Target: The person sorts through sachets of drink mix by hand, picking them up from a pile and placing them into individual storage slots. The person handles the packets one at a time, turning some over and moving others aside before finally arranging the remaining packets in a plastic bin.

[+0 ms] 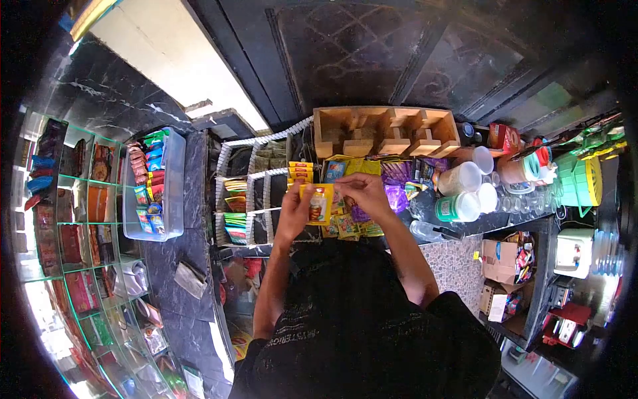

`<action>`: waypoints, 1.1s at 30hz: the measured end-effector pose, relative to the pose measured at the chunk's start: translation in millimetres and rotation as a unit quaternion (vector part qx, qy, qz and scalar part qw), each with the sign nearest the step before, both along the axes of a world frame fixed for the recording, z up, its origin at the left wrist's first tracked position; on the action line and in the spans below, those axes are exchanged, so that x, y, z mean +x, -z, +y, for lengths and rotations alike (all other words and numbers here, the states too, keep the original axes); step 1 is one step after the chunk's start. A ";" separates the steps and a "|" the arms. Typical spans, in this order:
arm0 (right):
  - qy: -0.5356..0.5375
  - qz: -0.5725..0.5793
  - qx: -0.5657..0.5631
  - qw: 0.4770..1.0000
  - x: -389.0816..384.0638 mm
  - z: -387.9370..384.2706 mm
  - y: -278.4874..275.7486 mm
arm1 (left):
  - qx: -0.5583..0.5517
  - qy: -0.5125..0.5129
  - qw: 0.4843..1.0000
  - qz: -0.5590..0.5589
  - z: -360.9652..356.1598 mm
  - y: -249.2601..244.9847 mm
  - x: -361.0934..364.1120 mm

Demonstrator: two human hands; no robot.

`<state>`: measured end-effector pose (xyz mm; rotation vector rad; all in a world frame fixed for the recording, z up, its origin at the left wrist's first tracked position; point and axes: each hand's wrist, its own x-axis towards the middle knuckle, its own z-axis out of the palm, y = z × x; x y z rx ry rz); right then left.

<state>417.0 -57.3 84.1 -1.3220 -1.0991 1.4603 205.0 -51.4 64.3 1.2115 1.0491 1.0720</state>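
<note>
A yellow sachet (pixel 321 205) with a food picture on its front is held up in front of my chest. My left hand (pixel 295 210) grips its left edge, thumb in front. At its upper right corner, the fingers of my right hand (pixel 365 195) are pinched together on the edge. Just behind the left hand, more yellow sachets (pixel 300 171) stand stacked in a compartment of the white-edged divided rack (pixel 249 178). Beneath and beyond my right hand lie purple packets (pixel 397 174) and several yellow-green packets (pixel 348 226).
A wooden divided box (pixel 332 145) stands at the back. To the right are lidded jars (pixel 458 207) and a green-yellow bucket (pixel 577 181). A clear plastic bin (pixel 174 189) of sachets sits left on the dark counter (pixel 174 266), beside glass shelves (pixel 83 272).
</note>
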 end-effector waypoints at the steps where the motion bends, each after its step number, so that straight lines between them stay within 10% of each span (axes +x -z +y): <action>1: 0.005 -0.043 0.043 0.998 2.9 0.6 6.1 | 0.000 0.001 1.000 0.001 -1.6 0.9 -4.7; 6: -0.212 -0.364 0.056 0.905 11.3 -14.0 34.6 | -0.230 0.017 0.903 -0.362 0.8 -29.8 -31.8; 10: -0.295 -0.522 0.138 0.788 -6.7 -28.7 94.0 | -0.177 0.036 0.897 -0.403 -1.3 -34.9 -33.0; 22: -0.212 -0.525 0.245 0.787 -22.7 -31.5 162.6 | -0.162 0.024 0.895 -0.414 -9.4 -32.7 -29.1; 33: -0.150 -0.404 0.209 0.878 -2.7 -29.9 52.2 | -0.167 -0.005 0.912 -0.374 -9.1 -23.6 -34.0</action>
